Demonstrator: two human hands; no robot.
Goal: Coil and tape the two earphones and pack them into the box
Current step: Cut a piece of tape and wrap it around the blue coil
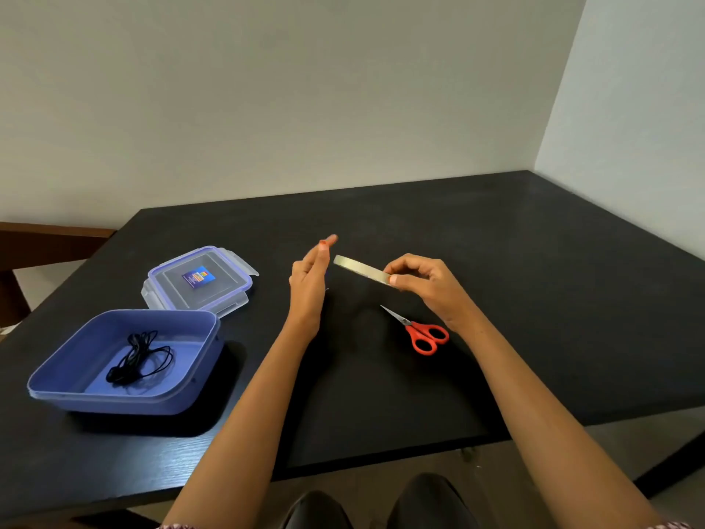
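Knees [427,498] sit nearest, below the near edge of the black table [534,299]. Near left, the open blue box [114,402] holds one coiled black earphone [139,357]; the second earphone cannot be made out against the dark top. Red scissors [423,334] lie right of centre. Above them the right hand [427,284] pinches a tape roll [362,269] between thumb and fingertips, edge-on and tilted. The left hand [309,284] stands upright just beside the roll's free side, fingers straight and pressed together; whether it touches tape cannot be told. Recommended: find the tape end, draw a short strip taut, then cut. The lid [198,278] rests behind the box.
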